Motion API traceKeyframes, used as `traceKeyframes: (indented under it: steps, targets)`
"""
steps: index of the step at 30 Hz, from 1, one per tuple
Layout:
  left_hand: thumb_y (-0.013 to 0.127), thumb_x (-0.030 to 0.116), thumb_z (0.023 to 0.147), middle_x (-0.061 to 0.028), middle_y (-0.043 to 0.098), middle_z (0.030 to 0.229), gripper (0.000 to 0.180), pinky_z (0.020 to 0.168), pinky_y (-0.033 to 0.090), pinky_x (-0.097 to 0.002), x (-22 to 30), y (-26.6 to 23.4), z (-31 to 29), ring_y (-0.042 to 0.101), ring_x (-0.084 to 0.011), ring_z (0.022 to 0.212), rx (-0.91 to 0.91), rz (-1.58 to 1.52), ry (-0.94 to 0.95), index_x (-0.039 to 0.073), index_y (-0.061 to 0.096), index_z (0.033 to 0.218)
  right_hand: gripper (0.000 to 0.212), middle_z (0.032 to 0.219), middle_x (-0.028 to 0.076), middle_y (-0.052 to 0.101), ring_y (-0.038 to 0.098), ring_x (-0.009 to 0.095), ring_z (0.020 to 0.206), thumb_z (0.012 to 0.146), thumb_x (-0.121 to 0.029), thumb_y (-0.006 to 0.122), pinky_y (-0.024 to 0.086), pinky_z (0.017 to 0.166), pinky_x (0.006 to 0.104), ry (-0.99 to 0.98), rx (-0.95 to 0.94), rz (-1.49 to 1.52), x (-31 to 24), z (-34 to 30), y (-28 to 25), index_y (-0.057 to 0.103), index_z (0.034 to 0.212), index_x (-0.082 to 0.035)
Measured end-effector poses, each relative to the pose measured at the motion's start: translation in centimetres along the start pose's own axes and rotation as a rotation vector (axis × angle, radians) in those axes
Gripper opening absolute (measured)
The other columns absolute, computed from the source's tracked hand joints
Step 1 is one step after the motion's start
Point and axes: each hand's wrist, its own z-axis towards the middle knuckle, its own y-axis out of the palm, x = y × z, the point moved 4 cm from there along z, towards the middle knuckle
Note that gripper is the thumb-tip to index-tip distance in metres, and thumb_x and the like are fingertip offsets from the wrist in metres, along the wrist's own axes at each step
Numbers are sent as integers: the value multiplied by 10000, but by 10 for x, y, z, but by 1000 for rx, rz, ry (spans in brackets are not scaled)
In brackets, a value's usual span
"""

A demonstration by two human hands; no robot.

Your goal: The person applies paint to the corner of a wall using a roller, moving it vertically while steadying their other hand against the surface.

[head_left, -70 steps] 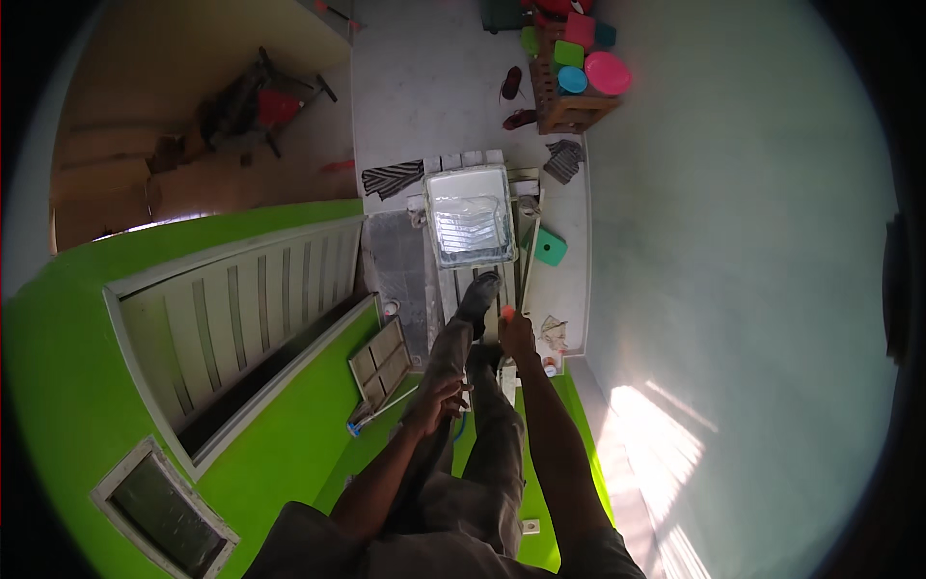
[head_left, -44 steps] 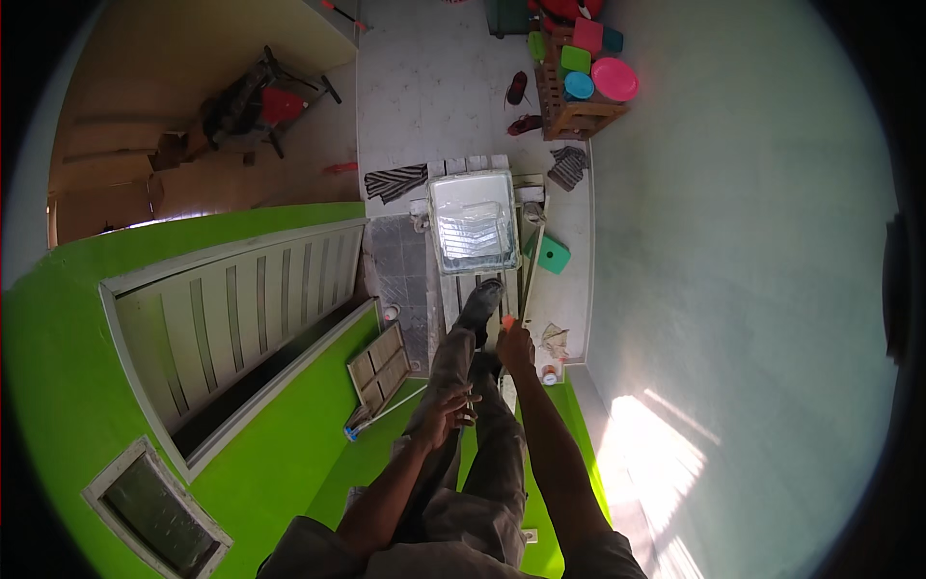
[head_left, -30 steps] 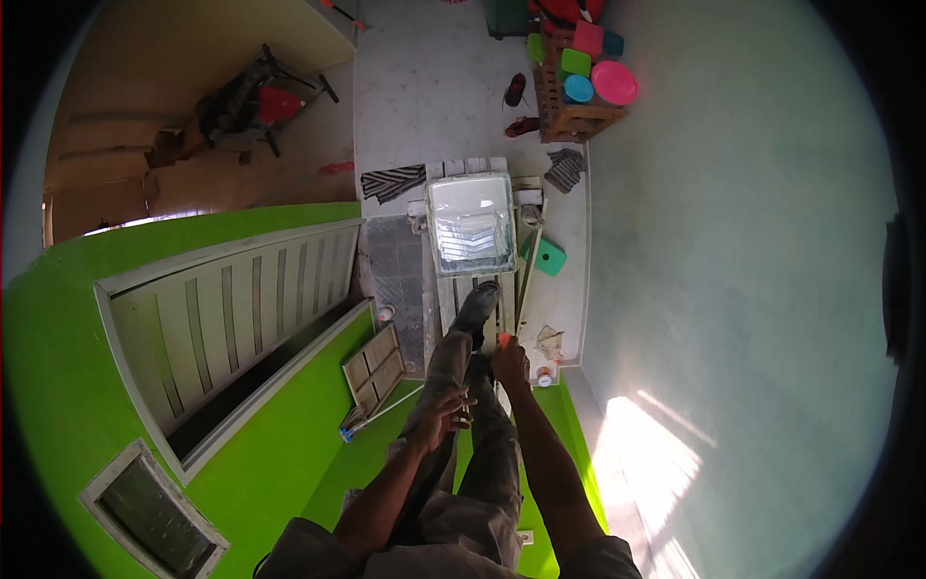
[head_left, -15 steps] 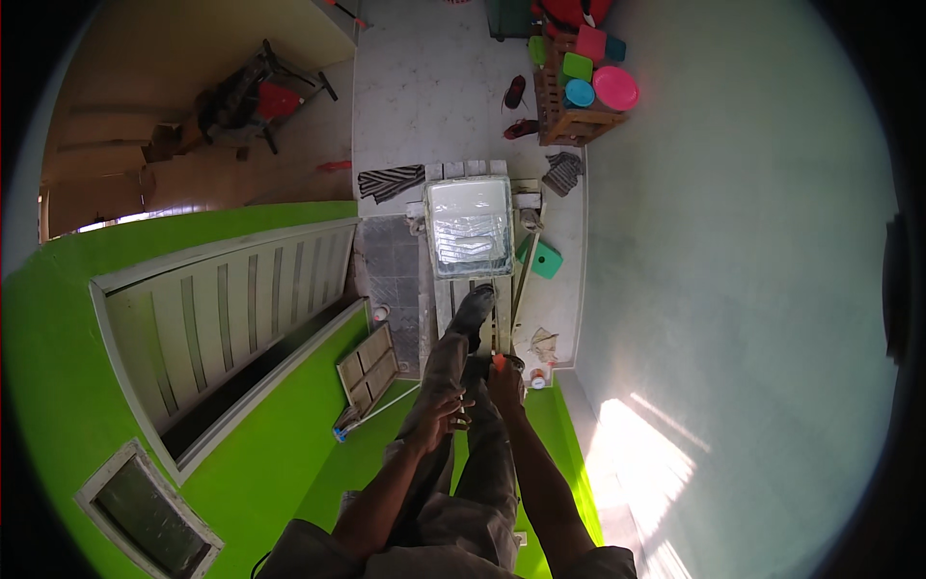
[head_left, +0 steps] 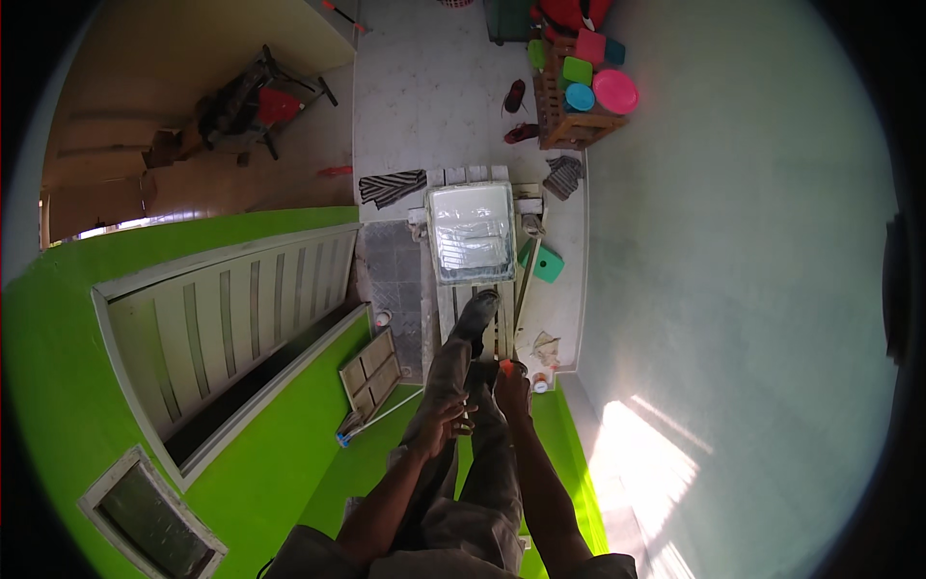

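One worktop [head_left: 448,314] carries one white tray [head_left: 432,232] ahead of me, its long axis running away. My right hand [head_left: 514,394], nearer the tray, is closed around one orange handle [head_left: 505,367], which shows just ahead of the fingers; its axis I can't tell. My left hand [head_left: 442,425] curls loosely; whether it grips anything, I can't tell.

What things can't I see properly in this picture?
All in the head view:
Orange thing: partly covered by the right hand, so its full shape is hidden.
Left hand: too small and shadowed to tell whether it holds anything.
Dark green thing: cut off by the top edge.
Dark shape at far right: swallowed by the black rim.
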Motion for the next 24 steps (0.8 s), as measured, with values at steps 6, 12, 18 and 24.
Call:
traceKeyframes:
  steps: [6,12,18,24]
  targets:
    - [636,331,1022,-123,636,1361,537,874,546,-380,0,0,2,673,-214,1045,-4,-20,15,37,498,1450,394,1000,329,705,668,533,992,1020,-359,569,519,830,619,-80,50,-24,39,7,-1,634,1170,-1]
    - [672,299,988,-147,720,1164,347,795,543,-367,-7,-5,7,694,-189,895,51,32,-13,17,649,1188,414,1000,338,706,674,545,963,1028,-382,554,534,812,623,-64,22,-31,-5,57,-14,637,1167,0]
    - [674,209,937,-154,751,995,211,770,551,-371,-14,-23,11,703,-213,790,75,247,22,17,691,850,335,1009,328,707,678,530,972,1008,-291,598,538,807,614,-104,47,-46,11,28,-19,652,1158,4]
    - [683,196,912,-141,742,1013,206,793,563,-369,5,-3,2,704,-212,873,7,-19,53,0,719,966,303,1005,301,710,686,506,943,998,-258,604,543,797,591,-167,73,-9,47,27,4,658,1150,-2]
